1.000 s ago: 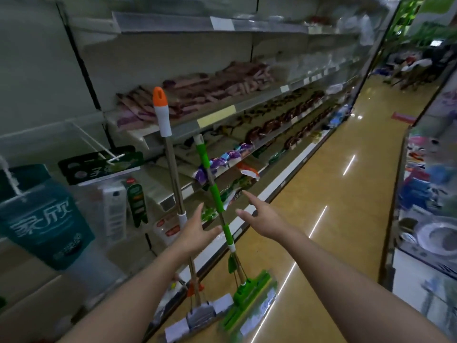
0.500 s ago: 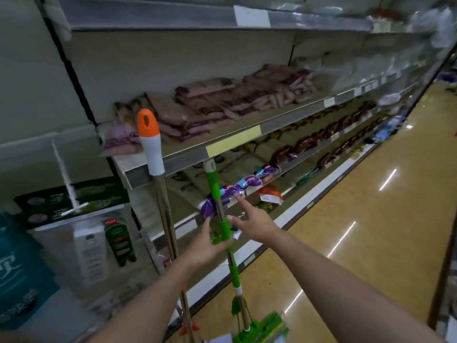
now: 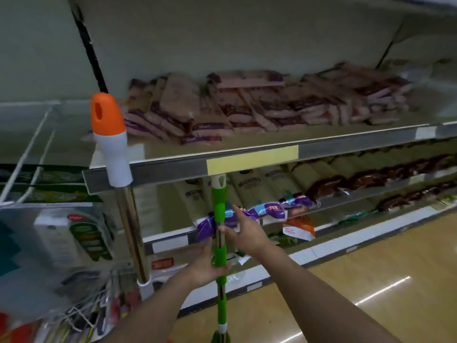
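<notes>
Two hands meet on the green mop handle [image 3: 219,209], which stands nearly upright in the lower centre of the frame. Its white tip sits just under the shelf edge [image 3: 346,142], below the yellow label strip [image 3: 252,159]. The left hand [image 3: 206,264] has its grip on a lower green sleeve, fingers curled behind the pole and thumb raised. The right hand [image 3: 246,233] is spread with its grip unclosed, only the thumb touching the bare metal higher up.

The pole alternates slick chrome with smooth green plastic sleeves, so a loose hold could let it slide or twist. Lifted straight up, the tip would likely knock the shelf lip. Swung left, it could strike the orange-capped mop [image 3: 108,129], a glossy chrome tube merely leaning there, which would probably topple. The crinkly purple packets [image 3: 267,211] just behind the hands overhang their shelf, and a careless pull might drag one off.
</notes>
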A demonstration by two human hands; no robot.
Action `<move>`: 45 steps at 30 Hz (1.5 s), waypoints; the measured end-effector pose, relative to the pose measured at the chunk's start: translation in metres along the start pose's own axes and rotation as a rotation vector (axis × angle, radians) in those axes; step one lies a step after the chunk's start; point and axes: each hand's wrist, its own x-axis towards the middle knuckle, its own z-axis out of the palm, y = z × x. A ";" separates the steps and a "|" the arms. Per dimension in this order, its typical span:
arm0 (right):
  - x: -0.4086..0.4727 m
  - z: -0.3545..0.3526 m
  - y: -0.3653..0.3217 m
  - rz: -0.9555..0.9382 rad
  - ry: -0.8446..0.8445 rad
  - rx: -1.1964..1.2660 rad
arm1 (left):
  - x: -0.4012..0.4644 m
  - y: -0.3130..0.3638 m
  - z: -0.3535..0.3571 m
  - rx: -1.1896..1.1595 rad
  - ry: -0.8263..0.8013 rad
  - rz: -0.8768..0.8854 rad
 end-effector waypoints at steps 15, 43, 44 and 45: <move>0.048 0.005 0.006 -0.138 -0.044 0.340 | 0.051 0.004 0.031 -0.138 0.377 -0.190; -0.126 0.047 -0.014 -0.371 0.231 0.135 | -0.104 0.012 0.076 0.195 0.342 -0.016; -0.134 0.048 -0.014 -0.372 0.237 0.134 | -0.112 0.014 0.076 0.196 0.334 0.005; -0.142 0.049 -0.014 -0.373 0.244 0.133 | -0.118 0.015 0.078 0.185 0.331 0.028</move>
